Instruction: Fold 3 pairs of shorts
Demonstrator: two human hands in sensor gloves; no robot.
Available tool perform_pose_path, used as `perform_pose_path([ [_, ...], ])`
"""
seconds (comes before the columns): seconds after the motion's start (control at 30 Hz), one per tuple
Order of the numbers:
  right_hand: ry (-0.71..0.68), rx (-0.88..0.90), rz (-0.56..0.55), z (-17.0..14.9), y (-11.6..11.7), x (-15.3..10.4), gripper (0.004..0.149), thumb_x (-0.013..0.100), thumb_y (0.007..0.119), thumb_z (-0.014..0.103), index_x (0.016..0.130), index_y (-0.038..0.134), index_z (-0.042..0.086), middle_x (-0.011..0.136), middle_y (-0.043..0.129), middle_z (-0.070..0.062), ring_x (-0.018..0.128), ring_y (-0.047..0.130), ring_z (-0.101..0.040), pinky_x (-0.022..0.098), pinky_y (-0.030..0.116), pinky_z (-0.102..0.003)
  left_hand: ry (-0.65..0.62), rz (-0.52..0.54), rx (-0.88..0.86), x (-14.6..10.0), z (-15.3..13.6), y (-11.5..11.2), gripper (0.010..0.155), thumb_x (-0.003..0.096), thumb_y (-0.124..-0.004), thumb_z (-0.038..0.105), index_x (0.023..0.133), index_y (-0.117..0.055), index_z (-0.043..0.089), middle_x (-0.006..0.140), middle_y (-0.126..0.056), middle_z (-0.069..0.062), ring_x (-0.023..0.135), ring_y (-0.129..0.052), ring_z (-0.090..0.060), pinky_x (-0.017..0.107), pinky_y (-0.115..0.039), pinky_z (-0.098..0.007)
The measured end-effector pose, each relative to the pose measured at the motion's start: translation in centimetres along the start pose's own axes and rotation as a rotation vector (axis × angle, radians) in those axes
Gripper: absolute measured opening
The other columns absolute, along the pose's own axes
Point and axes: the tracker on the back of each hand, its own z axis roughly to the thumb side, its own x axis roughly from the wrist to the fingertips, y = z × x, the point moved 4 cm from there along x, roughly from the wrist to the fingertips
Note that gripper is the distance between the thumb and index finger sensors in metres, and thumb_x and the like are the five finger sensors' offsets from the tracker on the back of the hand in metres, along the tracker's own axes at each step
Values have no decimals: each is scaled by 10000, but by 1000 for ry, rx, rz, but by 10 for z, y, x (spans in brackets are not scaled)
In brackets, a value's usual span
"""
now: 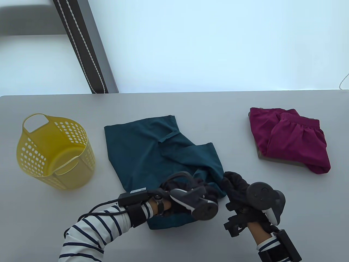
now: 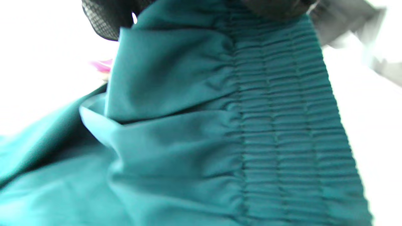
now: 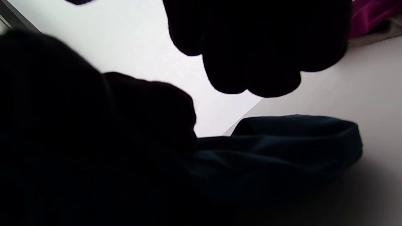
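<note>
The teal shorts point(image 1: 152, 147) lie spread mid-surface, thin, limp and light. The left hand point(image 1: 188, 195) pinches the ribbed elastic waistband point(image 2: 282, 125) at the near edge; the right hand point(image 1: 235, 188) grips fabric beside it. The waistband looks the firmest hold.
</note>
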Motion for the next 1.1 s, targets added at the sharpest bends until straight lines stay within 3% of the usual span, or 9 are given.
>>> perform_pose_path([
  [0.1,-58,158,196,-2,18,3,805,439,423,701,1030,424,154,1003,647,-151,939,669,-448,670,501,-621,155,166,-72,-5,-36,48,430,398,-639,409,810,-522,366,950,-802,93,861,-961,-159,698,-779,-500],
  [0.17,-50,178,271,-5,31,3,830,429,481,719,1037,431,156,1007,651,-150,954,654,-453,674,467,-641,235,259,-136,-13,-58,78,428,407,-639,406,816,-522,356,903,-831,127,826,-988,-127,696,-786,-487],
  [0.33,-10,3,313,-14,50,3,716,438,654,637,985,560,185,901,789,-87,900,764,-419,649,529,-654,413,485,-232,-46,-103,134,430,418,-643,407,827,-526,345,892,-847,130,807,-1005,-119,694,-791,-481],
  [0.47,62,57,231,-19,40,7,467,484,697,477,894,696,254,776,900,-21,815,881,-347,632,602,-616,496,599,-283,-85,-132,161,431,423,-649,405,832,-527,343,899,-846,129,811,-1002,-121,698,-787,-480],
  [0.53,79,114,191,-18,28,10,459,483,708,451,899,696,255,768,905,-26,803,887,-353,625,614,-610,522,613,-276,-104,-141,166,431,423,-650,406,833,-530,347,902,-848,131,813,-1003,-118,699,-788,-478],
  [0.67,33,111,-19,1,-19,18,444,470,749,407,872,740,220,752,915,-61,775,895,-382,593,664,-589,579,634,-252,-143,-154,169,429,423,-654,409,832,-538,351,848,-867,173,779,-1020,-87,697,-798,-463],
  [0.8,-99,61,-283,53,-88,31,436,442,790,384,836,791,198,726,932,-86,742,907,-407,546,709,-575,635,679,-182,-179,-163,180,470,415,-672,424,855,-511,381,823,-868,197,746,-1019,-56,695,-804,-443],
  [0.9,-176,70,-357,93,-121,37,437,440,796,372,838,790,190,735,921,-97,739,901,-417,536,719,-562,646,722,-100,-204,-161,196,651,412,-693,436,985,-388,392,815,-863,216,747,-1011,-55,704,-793,-447],
  [1.1,-398,116,-382,188,-177,23,435,457,773,376,859,745,211,753,875,-94,745,884,-415,542,724,-541,572,909,-131,-263,-146,232,530,435,-687,470,942,-548,399,790,-888,196,724,-1017,-67,707,-786,-466],
])
